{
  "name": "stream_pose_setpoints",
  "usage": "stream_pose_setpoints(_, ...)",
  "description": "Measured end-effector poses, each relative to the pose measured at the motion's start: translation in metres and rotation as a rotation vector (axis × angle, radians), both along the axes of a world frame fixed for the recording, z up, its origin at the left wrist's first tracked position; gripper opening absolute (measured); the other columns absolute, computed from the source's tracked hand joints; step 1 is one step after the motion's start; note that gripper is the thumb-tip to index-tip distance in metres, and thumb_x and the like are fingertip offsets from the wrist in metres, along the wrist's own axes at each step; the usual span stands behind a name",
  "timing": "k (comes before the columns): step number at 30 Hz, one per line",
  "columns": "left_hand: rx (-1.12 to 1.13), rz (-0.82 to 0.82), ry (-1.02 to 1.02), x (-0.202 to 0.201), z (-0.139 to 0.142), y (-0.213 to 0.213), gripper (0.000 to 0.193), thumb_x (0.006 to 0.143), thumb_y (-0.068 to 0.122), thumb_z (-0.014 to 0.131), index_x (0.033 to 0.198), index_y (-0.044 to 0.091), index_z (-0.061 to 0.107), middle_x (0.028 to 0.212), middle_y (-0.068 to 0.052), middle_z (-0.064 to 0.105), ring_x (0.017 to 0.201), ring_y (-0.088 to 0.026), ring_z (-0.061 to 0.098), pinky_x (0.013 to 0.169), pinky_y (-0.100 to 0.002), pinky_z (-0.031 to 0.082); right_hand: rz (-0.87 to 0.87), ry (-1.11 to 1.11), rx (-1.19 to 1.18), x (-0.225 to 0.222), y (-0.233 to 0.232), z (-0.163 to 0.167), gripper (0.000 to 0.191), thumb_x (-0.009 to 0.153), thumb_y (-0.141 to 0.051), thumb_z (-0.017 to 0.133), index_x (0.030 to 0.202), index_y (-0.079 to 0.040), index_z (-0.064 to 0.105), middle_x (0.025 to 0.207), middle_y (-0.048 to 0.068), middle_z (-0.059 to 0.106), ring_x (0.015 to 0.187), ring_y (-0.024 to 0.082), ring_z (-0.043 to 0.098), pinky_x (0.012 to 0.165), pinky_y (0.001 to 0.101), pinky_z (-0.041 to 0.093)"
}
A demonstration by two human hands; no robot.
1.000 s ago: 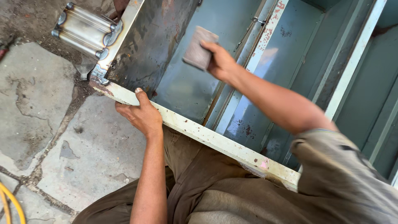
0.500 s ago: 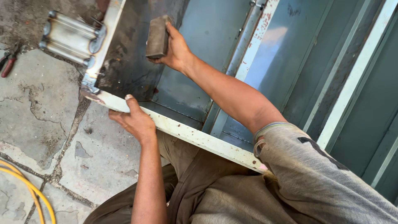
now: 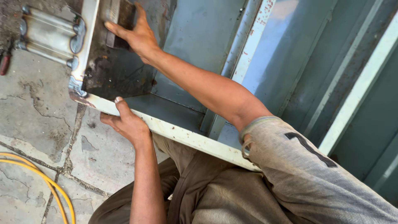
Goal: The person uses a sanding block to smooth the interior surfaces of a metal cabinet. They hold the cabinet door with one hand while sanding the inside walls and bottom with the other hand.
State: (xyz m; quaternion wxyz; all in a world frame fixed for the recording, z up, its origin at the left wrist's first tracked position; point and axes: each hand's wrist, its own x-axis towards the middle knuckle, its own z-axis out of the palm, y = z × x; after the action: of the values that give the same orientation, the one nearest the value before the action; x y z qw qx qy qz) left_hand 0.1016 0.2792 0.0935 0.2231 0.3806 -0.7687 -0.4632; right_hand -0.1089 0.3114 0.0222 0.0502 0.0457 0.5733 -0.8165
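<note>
Across most of the frame, from top centre to right edge: a big blue-grey sheet-metal frame (image 3: 298, 74), flat painted panels broken by straight ribs, paint chipped to rusty specks along one pale rib near top centre. Along its near side, a cream-painted angle rail (image 3: 186, 137) running diagonally from left of centre down toward lower centre, flecked with rust. At upper left, inside the corner: a dark, scorched, bare steel plate (image 3: 118, 70), rough and mottled, with lumpy weld beads at the corner. Left and lower left: cracked concrete paving (image 3: 37, 124), gritty, uneven slabs. Upper left corner, outside the frame: a ribbed, rounded metal bracket (image 3: 49, 35), dull silver. Lower left: a smooth yellow hose (image 3: 41, 178) curving over the paving. Far left edge: part of a red tool handle (image 3: 4, 64).

Right hand (image 3: 139, 35) at upper left, reaching into the corner, fingers and thumb closed around a small rectangular sanding block (image 3: 118, 20), grey and flat-faced, pressed against the dark plate; block just left of the palm, partly hidden by fingers. Left hand (image 3: 126, 122) left of centre, curled over the cream rail near the welded corner, thumb on top, fingers wrapped beneath.
</note>
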Motion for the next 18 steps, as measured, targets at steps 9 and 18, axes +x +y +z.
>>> stream_pose_setpoints(9, 0.055, 0.025, 0.004, -0.005, -0.001, 0.000, 0.071, 0.098, 0.034, 0.058, 0.143, -0.013, 0.030, 0.134, -0.027, 0.043, 0.127, -0.035, 0.051, 0.109, -0.043, 0.042, 0.101, -0.045, 0.007, -0.009, -0.002, -0.039, 0.122, 0.070, -0.046, 0.090, 0.156, -0.008, 0.013, 0.126, 0.027, 0.066, 0.102, 0.031, 0.076, 0.067, 0.0414, 0.069)
stream_pose_setpoints(18, 0.063, 0.035, -0.027, -0.004, 0.002, -0.003, 0.078, 0.096, 0.037, 0.056, 0.146, -0.014, 0.024, 0.133, -0.029, 0.043, 0.127, -0.037, 0.052, 0.106, -0.045, 0.044, 0.175, 0.028, 0.018, -0.002, -0.006, -0.040, 0.114, 0.077, -0.039, 0.089, 0.155, -0.005, 0.013, 0.113, 0.026, 0.070, 0.094, 0.028, 0.076, 0.074, 0.0359, 0.068)
